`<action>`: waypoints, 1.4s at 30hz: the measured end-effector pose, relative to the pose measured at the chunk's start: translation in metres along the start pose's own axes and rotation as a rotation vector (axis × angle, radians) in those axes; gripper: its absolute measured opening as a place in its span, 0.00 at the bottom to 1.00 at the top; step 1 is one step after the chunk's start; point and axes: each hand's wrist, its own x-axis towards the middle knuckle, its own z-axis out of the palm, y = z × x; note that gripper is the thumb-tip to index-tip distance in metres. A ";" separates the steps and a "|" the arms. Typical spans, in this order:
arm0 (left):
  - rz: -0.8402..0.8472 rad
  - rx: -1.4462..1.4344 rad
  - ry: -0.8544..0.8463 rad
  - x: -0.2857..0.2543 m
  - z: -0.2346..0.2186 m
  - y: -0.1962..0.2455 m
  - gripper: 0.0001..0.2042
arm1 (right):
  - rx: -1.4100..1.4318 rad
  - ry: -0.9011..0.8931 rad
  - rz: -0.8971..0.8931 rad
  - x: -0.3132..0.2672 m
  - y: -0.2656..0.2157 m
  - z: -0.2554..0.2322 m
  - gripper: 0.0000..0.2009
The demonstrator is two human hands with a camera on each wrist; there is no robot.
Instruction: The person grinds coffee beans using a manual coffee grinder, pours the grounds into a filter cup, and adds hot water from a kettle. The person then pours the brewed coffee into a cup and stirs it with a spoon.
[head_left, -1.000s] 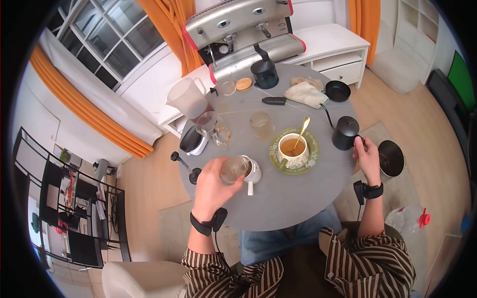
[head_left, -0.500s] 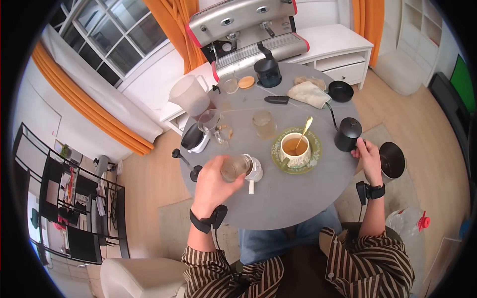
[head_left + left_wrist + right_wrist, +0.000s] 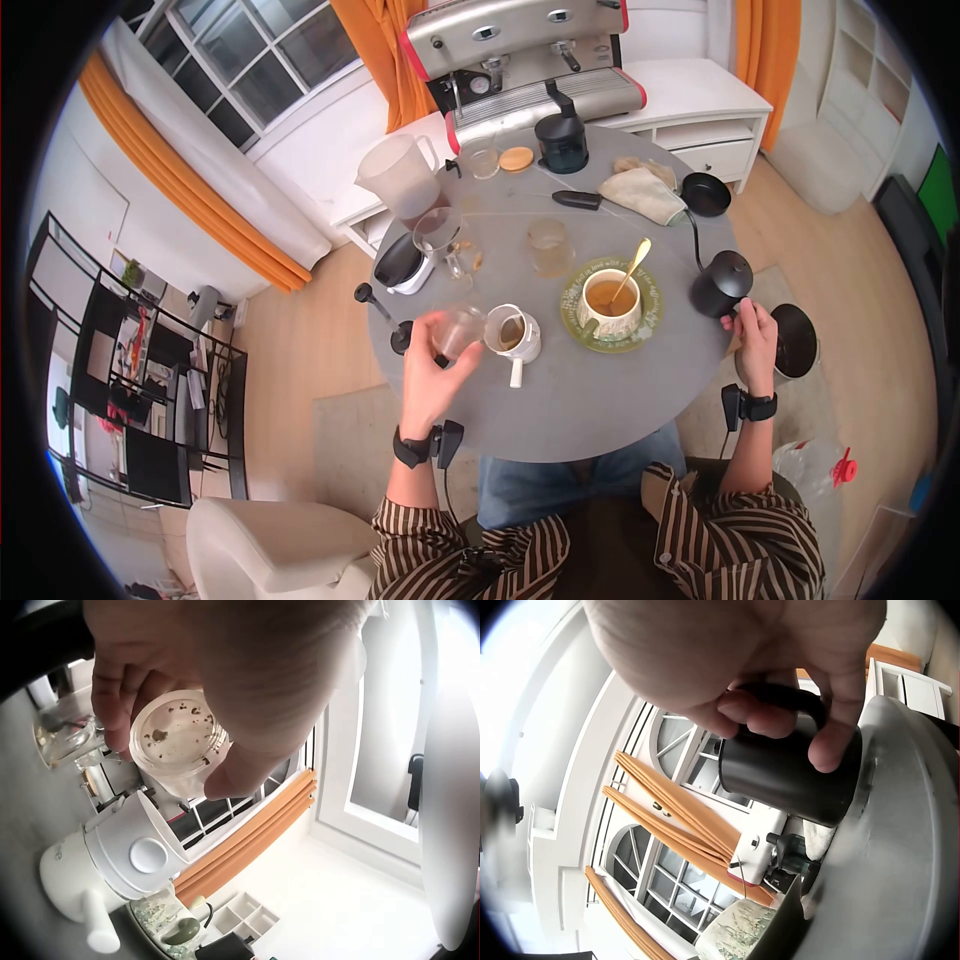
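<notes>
My left hand [image 3: 430, 375] grips a small clear jar [image 3: 460, 332] just left of a white side-handled pot [image 3: 530, 348]. In the left wrist view, dark bits cling inside the tilted jar [image 3: 176, 739], between my thumb and fingers. Dark leaf-like stuff lies inside the white pot, whose handle points toward me. At the table's right edge, my right hand [image 3: 757, 345] holds a black gooseneck kettle [image 3: 720, 283] by its handle; the right wrist view shows fingers curled through the handle above the kettle body [image 3: 787, 776]. The kettle stands upright, spout facing away from me.
A patterned cup [image 3: 612, 322] of amber liquid with a gold spoon sits on a green plate [image 3: 655, 318]. Behind are a glass tumbler [image 3: 550, 248], a glass server [image 3: 440, 235], a scale [image 3: 405, 265], a frosted pitcher [image 3: 395, 175] and a cloth [image 3: 640, 195].
My left hand has drawn the jar left, off the white pot's mouth, so the pot's dark contents now show. The right hand stays on the kettle handle. The head view has shifted slightly.
</notes>
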 end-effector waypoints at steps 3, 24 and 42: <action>-0.018 -0.372 0.001 -0.010 0.004 -0.019 0.24 | -0.014 -0.032 -0.044 -0.001 -0.007 -0.006 0.19; -0.027 -0.586 -0.098 -0.026 0.020 -0.034 0.25 | -0.024 -0.592 0.027 -0.047 -0.094 0.050 0.16; -0.017 -0.545 -0.063 -0.034 0.021 -0.049 0.28 | -0.359 -0.650 -0.023 -0.050 -0.122 0.080 0.19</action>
